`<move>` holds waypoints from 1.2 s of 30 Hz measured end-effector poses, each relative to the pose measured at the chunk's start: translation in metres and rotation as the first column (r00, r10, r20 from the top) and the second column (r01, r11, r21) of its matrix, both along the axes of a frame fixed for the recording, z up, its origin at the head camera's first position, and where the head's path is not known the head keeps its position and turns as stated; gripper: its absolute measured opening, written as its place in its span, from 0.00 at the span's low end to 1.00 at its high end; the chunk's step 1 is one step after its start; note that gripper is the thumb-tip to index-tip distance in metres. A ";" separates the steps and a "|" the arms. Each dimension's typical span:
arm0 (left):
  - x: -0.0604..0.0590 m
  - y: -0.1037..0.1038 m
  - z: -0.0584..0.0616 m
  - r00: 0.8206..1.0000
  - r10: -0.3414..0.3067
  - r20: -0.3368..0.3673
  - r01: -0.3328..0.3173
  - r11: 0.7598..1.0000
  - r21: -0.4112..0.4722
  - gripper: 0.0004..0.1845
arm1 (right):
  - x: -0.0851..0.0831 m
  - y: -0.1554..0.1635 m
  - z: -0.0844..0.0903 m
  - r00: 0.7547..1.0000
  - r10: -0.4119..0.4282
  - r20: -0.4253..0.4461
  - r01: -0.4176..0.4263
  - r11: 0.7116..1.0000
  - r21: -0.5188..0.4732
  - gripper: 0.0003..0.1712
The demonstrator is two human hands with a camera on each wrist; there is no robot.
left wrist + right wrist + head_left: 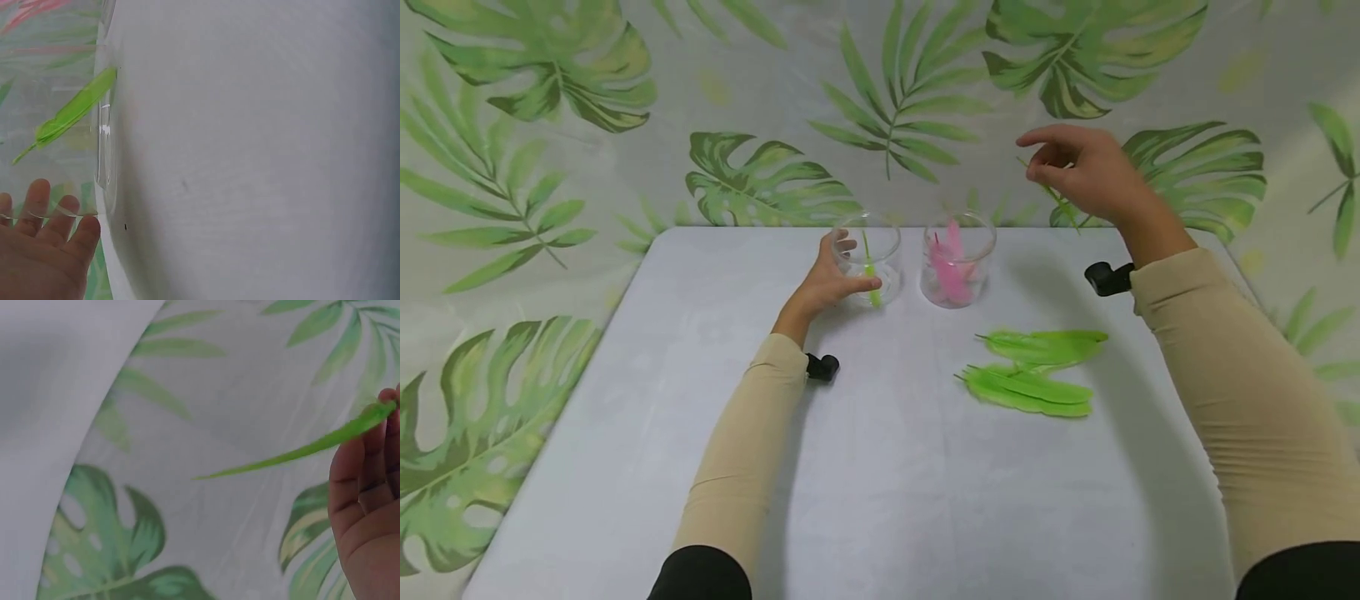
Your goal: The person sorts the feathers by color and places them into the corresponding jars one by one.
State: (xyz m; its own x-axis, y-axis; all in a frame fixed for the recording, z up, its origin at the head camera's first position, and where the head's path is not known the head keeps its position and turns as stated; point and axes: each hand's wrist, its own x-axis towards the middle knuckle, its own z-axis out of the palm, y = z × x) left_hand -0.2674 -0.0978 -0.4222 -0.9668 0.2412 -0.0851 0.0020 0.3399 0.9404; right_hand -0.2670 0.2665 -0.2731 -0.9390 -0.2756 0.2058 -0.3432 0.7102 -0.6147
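Observation:
At the table's far edge, my left hand [820, 287] grips a clear glass cup [891, 271], thumb in front and fingers round its far side. One green feather [872, 271] stands inside that cup; the left wrist view shows the same feather [76, 109] through the glass. Up to the right, my right hand [1086, 175] pinches another green feather [1062, 204] above the table's back edge. In the right wrist view this feather [300, 452] stretches away from the fingertips to a thin point. Several green feathers [1030, 392] lie on the table below the right hand.
A second glass cup [987, 262] with pink feathers [949, 271] in it stands just right of the first. White cloth covers the table [880, 500]. A leaf-patterned curtain [760, 100] hangs behind it.

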 end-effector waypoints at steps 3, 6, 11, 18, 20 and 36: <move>0.000 -0.001 0.000 1.000 0.000 0.008 0.000 1.000 -0.001 0.61 | -0.004 -0.015 0.004 1.000 0.026 0.011 -0.025 1.000 -0.011 0.24; 0.000 -0.001 0.000 1.000 -0.003 0.001 0.003 1.000 0.007 0.62 | -0.007 -0.030 0.007 0.999 0.045 0.031 -0.043 0.998 -0.040 0.23; -0.001 -0.002 -0.002 1.000 -0.011 -0.017 0.011 0.999 0.034 0.60 | -0.013 -0.055 0.007 0.997 0.062 0.053 -0.055 0.991 -0.120 0.22; 0.000 0.000 -0.005 1.000 -0.005 -0.021 0.006 0.999 0.039 0.61 | -0.024 -0.097 -0.004 0.991 0.104 0.088 -0.047 0.866 -0.498 0.21; 0.000 0.000 -0.006 1.000 -0.001 -0.018 0.002 0.999 0.040 0.60 | -0.022 -0.110 -0.005 0.987 0.119 0.109 -0.028 0.791 -0.611 0.20; 0.002 0.003 -0.003 1.000 0.017 0.002 -0.017 1.000 0.017 0.59 | -0.024 -0.159 -0.035 0.985 0.095 0.146 0.042 0.681 -0.731 0.16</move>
